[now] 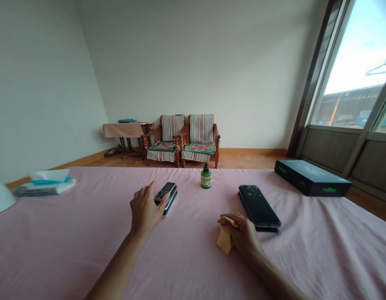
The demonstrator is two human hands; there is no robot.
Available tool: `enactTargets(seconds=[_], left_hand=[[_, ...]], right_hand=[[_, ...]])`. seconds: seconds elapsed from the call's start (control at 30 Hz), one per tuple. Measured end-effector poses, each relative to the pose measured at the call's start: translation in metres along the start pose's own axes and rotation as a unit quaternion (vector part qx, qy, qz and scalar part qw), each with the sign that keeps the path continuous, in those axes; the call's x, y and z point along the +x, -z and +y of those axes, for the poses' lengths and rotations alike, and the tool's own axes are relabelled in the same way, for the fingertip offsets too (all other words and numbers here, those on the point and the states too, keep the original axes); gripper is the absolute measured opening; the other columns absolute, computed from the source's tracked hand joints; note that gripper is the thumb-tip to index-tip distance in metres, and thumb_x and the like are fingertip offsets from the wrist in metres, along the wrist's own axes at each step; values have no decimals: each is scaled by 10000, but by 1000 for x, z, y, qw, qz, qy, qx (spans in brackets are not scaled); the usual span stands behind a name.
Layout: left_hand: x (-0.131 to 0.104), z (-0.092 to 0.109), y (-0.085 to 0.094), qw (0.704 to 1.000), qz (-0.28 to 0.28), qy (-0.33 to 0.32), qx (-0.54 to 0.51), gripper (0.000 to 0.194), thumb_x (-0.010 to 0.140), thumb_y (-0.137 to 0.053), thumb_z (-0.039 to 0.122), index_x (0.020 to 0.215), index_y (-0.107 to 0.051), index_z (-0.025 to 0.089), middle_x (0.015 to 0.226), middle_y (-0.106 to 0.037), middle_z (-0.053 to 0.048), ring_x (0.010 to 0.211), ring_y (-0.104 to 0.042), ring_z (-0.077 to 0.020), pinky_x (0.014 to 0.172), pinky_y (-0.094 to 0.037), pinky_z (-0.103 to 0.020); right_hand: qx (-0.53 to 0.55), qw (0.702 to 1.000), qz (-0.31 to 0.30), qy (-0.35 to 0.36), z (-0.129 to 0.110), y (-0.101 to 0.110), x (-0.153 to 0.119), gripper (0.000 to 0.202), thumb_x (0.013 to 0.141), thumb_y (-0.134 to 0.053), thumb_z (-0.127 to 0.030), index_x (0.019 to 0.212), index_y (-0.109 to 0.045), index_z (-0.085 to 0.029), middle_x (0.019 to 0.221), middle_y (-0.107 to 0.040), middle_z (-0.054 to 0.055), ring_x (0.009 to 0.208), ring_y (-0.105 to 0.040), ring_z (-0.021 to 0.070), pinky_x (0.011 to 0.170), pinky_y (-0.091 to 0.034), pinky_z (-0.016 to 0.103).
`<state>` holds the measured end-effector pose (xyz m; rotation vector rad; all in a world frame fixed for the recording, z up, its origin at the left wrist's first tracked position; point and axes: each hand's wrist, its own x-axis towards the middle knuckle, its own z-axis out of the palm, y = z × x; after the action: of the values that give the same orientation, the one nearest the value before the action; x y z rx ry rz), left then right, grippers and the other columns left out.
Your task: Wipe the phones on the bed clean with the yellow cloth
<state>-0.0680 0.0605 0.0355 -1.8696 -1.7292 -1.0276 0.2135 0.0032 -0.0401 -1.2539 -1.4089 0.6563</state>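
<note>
Two stacked phones [166, 196], keypad handset uppermost, under left hand [145, 210].

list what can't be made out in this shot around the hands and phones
- Green bottle label: too small to read, head view.
- What lies under the keypad phone: partly hidden by it and the left hand.
- Yellow cloth: partly hidden in the right hand.
- White object: cut off by the left edge.

a table under a pink cloth [86, 233] carried two stacked phones [166, 196], a green bottle [206, 177], a black phone [258, 207] — plus a dark box [312, 178] and a tissue pack [44, 185].
</note>
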Motion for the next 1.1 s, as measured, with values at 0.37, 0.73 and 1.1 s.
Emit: enactTargets(seconds=[0.37, 0.73, 1.1], left_hand=[[-4, -4, -16, 998, -57, 27, 1, 505, 824, -566, 346, 1258, -499, 97, 1062, -674, -125, 976, -601, -296, 859, -461, -381], [-3, -5, -23, 998, -54, 31, -24, 499, 824, -561, 319, 1263, -509, 87, 1020, -663, -149, 973, -592, -322, 858, -476, -409], [-13, 25, -3, 981, 40, -17, -187, 434, 859, -528, 351, 1242, -543, 146, 1059, -606, -91, 955, -623, -229, 878, -502, -321]], right_hand=[[-27, 1000, -16, -1, -3, 2, -1, 245, 781, -555, -321, 819, -762, -197, 805, -707, 73, 711, -646, 215, 595, -459, 260], [-28, 999, -18, 3, -4, 3, -1, 237, 769, -549, -291, 819, -760, -192, 833, -721, 81, 764, -657, 229, 653, -481, 278], [-26, 999, -20, 4, 0, 2, -1, 251, 791, -543, -312, 834, -760, -195, 838, -713, 80, 764, -655, 224, 647, -482, 270]])
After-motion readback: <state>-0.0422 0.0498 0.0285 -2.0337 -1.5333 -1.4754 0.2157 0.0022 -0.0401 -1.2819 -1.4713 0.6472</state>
